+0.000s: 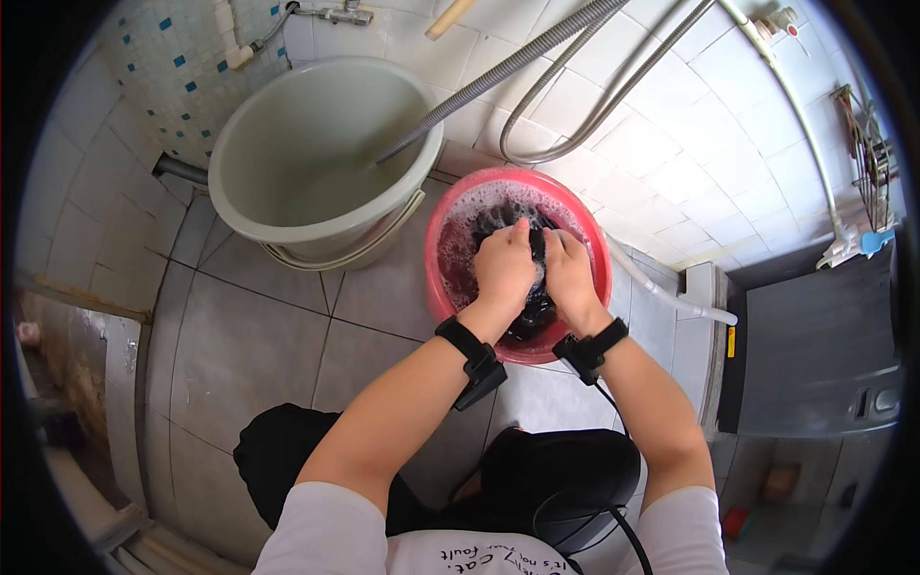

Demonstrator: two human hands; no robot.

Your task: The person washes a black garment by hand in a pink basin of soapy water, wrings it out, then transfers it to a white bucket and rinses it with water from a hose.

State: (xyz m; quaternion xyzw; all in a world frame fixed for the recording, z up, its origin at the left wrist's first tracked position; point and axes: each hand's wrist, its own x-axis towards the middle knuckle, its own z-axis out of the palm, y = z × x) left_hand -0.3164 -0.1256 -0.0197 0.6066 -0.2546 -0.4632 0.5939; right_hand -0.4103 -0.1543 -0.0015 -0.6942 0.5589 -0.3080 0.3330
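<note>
A pink plastic basin (436,287) of sudsy water stands on the tiled floor before me. In it lies a wet dark cloth item (528,327), perhaps a garment, partly under the foam. My left hand (506,266) grips the cloth from the left side. Opposite it, my right hand (568,269) holds the same cloth, and a dark fold shows between the two. The fingertips are partly hidden in the fabric. Black straps with small devices circle both wrists.
Left of the basin stands a large pale bucket (323,231) with some water in it and a grey corrugated hose (496,75) hanging into it. A metal shower hose (535,154) loops along the wall. To the right are a clear tube (647,280) and a grey appliance (812,352).
</note>
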